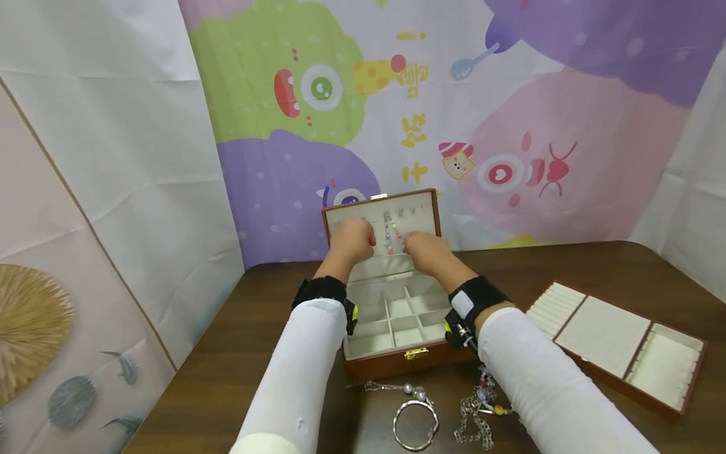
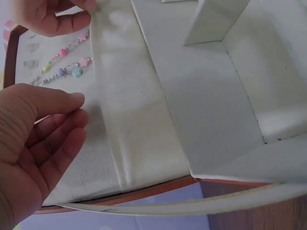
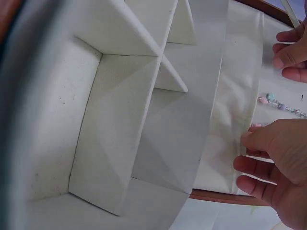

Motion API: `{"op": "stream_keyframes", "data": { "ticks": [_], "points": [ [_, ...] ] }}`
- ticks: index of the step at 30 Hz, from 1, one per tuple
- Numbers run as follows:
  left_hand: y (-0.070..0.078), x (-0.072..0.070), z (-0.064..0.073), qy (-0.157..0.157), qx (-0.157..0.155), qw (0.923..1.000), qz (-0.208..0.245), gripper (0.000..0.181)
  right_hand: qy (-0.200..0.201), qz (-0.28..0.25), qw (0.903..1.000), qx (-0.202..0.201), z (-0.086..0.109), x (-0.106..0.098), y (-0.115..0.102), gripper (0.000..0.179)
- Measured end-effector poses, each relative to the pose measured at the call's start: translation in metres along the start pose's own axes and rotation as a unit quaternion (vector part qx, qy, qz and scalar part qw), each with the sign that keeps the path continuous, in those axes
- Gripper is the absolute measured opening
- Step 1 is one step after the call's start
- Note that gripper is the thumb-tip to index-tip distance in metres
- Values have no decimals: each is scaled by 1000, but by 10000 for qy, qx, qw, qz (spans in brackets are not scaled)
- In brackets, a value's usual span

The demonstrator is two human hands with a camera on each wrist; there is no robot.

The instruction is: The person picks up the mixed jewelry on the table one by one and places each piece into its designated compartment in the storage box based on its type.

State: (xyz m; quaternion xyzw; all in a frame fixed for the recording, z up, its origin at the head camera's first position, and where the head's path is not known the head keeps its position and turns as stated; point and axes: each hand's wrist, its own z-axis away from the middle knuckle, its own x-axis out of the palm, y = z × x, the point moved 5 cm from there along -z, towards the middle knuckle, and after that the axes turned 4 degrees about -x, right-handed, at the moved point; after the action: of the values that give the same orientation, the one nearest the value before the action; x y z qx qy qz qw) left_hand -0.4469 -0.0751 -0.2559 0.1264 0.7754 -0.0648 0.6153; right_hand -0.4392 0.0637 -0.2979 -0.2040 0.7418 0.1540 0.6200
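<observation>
A brown jewelry box (image 1: pixel 374 367) stands with its lid raised, its cream inside divided into several compartments. From the lid hangs a beaded necklace (image 1: pixel 388 234) in pastel colours, its lower end reaching the cloth pocket (image 2: pixel 127 103) across the lid's lower part. My right hand (image 3: pixel 280 165) pinches the pocket's upper edge between thumb and finger, beside the beads. On the necklace's other side, my left hand (image 2: pixel 41 139) hovers at the lid with fingers loosely bent and nothing between them.
In front of the box lie a silver bracelet (image 1: pixel 396 427), a chain with pearl-like beads (image 1: pixel 420 394) and a tangled silver chain (image 1: pixel 475 419). A cream-lined tray (image 1: pixel 604 334) sits on the table at right. Behind hangs a cartoon-printed cloth (image 1: pixel 397 126).
</observation>
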Motion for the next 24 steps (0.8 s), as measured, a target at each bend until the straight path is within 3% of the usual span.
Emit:
{"op": "stream_keyframes", "data": {
  "ticks": [4, 9, 17, 21, 24],
  "points": [
    [5, 0, 5, 32, 225, 9997, 43, 12, -94, 131, 9998, -138, 8, -3, -3, 18],
    [9, -2, 13, -227, 393, 9988, 158, 12, -193, -7, 9990, -393, 22, -17, -6, 22],
    [19, -7, 30, -497, 919, 9941, 292, 7, 175, -481, 9934, -1023, 66, -37, -10, 29],
    [23, -8, 46, -592, 1244, 9902, 232, 9, 438, -657, 9873, -1380, 91, -48, -16, 25],
    [27, -9, 61, -492, 1461, 9878, 217, 10, 622, -664, 9831, -1587, 110, -53, -20, 24]
  ]
}}
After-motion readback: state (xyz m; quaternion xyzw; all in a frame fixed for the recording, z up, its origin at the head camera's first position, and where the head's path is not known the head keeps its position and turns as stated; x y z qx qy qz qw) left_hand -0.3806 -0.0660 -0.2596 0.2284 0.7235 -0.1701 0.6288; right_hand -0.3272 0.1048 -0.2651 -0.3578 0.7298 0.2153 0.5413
